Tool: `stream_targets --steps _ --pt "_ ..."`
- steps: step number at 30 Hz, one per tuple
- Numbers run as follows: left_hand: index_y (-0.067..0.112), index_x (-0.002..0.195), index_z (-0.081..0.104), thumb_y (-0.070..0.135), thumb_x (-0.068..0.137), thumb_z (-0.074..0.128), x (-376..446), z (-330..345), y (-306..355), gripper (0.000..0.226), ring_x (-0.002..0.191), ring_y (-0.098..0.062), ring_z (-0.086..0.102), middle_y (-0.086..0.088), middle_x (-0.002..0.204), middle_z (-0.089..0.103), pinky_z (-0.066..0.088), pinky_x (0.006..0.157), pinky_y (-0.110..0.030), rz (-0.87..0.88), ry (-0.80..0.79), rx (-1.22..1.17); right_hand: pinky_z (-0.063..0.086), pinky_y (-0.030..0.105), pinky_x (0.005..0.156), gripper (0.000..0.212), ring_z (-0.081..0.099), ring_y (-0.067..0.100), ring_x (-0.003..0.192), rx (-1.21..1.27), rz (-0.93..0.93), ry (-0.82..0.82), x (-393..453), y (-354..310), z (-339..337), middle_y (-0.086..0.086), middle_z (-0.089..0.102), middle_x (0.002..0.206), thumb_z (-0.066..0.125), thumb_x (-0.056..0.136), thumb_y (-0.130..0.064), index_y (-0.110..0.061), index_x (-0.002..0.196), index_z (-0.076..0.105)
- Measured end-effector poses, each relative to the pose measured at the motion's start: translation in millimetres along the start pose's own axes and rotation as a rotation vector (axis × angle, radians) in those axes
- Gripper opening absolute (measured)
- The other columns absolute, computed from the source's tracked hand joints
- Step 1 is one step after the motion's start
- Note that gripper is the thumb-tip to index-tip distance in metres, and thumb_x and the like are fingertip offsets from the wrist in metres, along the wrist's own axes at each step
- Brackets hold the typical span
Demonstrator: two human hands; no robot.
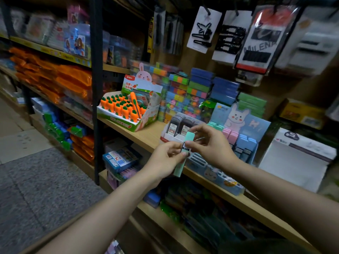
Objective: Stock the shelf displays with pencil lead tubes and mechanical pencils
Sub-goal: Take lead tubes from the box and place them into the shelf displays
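A mint-green pencil lead tube [188,138] with a black-and-white label is held upright in front of the wooden shelf [146,132]. My left hand [166,160] grips its lower half, and my right hand [211,143] pinches it near the label from the right. Just behind stands a white display box of dark lead tubes [180,125]. To its right sits a blue bunny display [236,129] with mint, pink and blue lead tubes in stepped rows.
A carrot-themed display box [128,109] stands on the shelf to the left. Stacks of colourful boxes [192,90] line the back. Hair-clip cards [229,33] hang above. A white box [293,158] sits to the right. Grey floor [36,180] lies at left.
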State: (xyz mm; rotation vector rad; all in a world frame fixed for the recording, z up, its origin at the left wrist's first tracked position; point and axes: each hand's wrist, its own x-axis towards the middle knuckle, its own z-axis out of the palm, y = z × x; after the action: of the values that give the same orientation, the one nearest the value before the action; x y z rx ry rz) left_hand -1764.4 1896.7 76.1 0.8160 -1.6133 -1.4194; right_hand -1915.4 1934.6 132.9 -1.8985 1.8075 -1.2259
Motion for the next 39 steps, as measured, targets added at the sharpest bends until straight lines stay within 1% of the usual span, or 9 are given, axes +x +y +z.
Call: stream_targets --steps 2,4,8,11,15,19,26,32,39 --pt "0.026 0.110 0.063 0.022 0.091 0.066 -1.3 5.8 1.4 0.020 0.100 -0.015 0.064 0.001 0.102 0.067 0.054 0.087 -0.030 0.073 0.028 0.092 0.061 0.029 0.070 0.030 0.071 0.006 0.073 -0.029 0.002 -0.012 -0.4 -5.6 -15.9 -0.002 0.069 0.091 0.081 0.078 -0.019 -0.028 0.100 0.062" --pt "0.025 0.112 0.058 0.030 0.090 0.065 -2.4 6.7 0.9 0.023 0.099 -0.011 0.059 0.006 0.104 0.059 0.051 0.085 -0.026 0.206 0.089 0.345 0.061 0.031 0.073 0.029 0.071 0.010 0.075 -0.058 -0.001 0.031 5.5 -10.7 -41.0 -0.001 0.070 0.089 0.081 0.077 -0.018 -0.023 0.098 0.062" --pt "0.030 0.134 0.044 0.039 0.092 0.061 -4.1 -1.9 -4.2 0.047 0.137 -0.019 0.026 0.002 0.143 0.028 0.038 0.108 -0.038 0.481 0.073 0.933 0.056 0.026 0.070 0.030 0.069 0.011 0.078 -0.237 -0.025 0.202 24.1 -14.0 -90.6 -0.001 0.067 0.089 0.081 0.078 -0.022 -0.019 0.098 0.059" --pt "0.042 0.145 0.028 0.047 0.093 0.055 -1.6 -7.9 -11.1 0.059 0.149 -0.022 -0.004 0.005 0.160 -0.001 0.017 0.120 -0.050 0.445 -0.061 1.103 0.046 0.014 0.060 0.028 0.064 0.001 0.074 -0.373 -0.068 0.239 31.8 -5.9 -98.1 -0.008 0.064 0.085 0.081 0.079 -0.023 -0.017 0.097 0.060" --pt "0.048 0.147 0.019 0.050 0.095 0.049 0.7 -7.7 -22.8 0.060 0.149 -0.023 -0.011 0.002 0.162 -0.010 0.012 0.121 -0.050 0.432 -0.151 1.250 0.052 0.030 0.066 0.030 0.063 0.013 0.073 -0.473 -0.128 0.193 36.1 10.5 -84.3 0.000 0.064 0.080 0.081 0.079 -0.023 -0.013 0.096 0.057" --pt "0.050 0.148 0.015 0.053 0.096 0.045 1.1 -5.9 -29.8 0.060 0.148 -0.026 -0.016 -0.001 0.160 -0.021 0.007 0.121 -0.048 0.424 -0.171 1.315 0.054 0.042 0.074 0.029 0.061 0.019 0.081 -0.541 -0.141 0.161 38.0 24.4 -74.6 0.002 0.064 0.088 0.078 0.081 -0.024 -0.012 0.098 0.057" --pt "0.051 0.148 0.013 0.051 0.098 0.044 0.9 1.6 -33.4 0.059 0.146 -0.029 -0.025 -0.001 0.154 -0.038 0.004 0.119 -0.048 0.370 -0.203 1.316 0.053 0.046 0.078 0.027 0.063 0.022 0.084 -0.553 -0.089 0.161 30.9 35.9 -67.9 0.005 0.068 0.096 0.077 0.082 -0.028 -0.015 0.095 0.057" --pt "0.051 0.147 0.015 0.051 0.097 0.044 1.8 3.0 -33.2 0.058 0.146 -0.028 -0.025 -0.002 0.154 -0.037 0.004 0.119 -0.048 0.359 -0.205 1.312 0.046 0.054 0.090 0.026 0.061 0.026 0.099 -0.567 -0.075 0.165 31.5 34.9 -67.9 -0.001 0.066 0.098 0.076 0.082 -0.032 -0.019 0.098 0.060" --pt "0.051 0.147 0.014 0.049 0.097 0.046 0.7 2.6 -32.9 0.059 0.146 -0.027 -0.024 -0.002 0.153 -0.038 0.006 0.120 -0.049 0.365 -0.204 1.318 0.046 0.053 0.090 0.023 0.060 0.024 0.100 -0.606 -0.112 0.156 38.5 36.2 -62.5 -0.005 0.064 0.097 0.071 0.087 -0.033 -0.019 0.101 0.061"
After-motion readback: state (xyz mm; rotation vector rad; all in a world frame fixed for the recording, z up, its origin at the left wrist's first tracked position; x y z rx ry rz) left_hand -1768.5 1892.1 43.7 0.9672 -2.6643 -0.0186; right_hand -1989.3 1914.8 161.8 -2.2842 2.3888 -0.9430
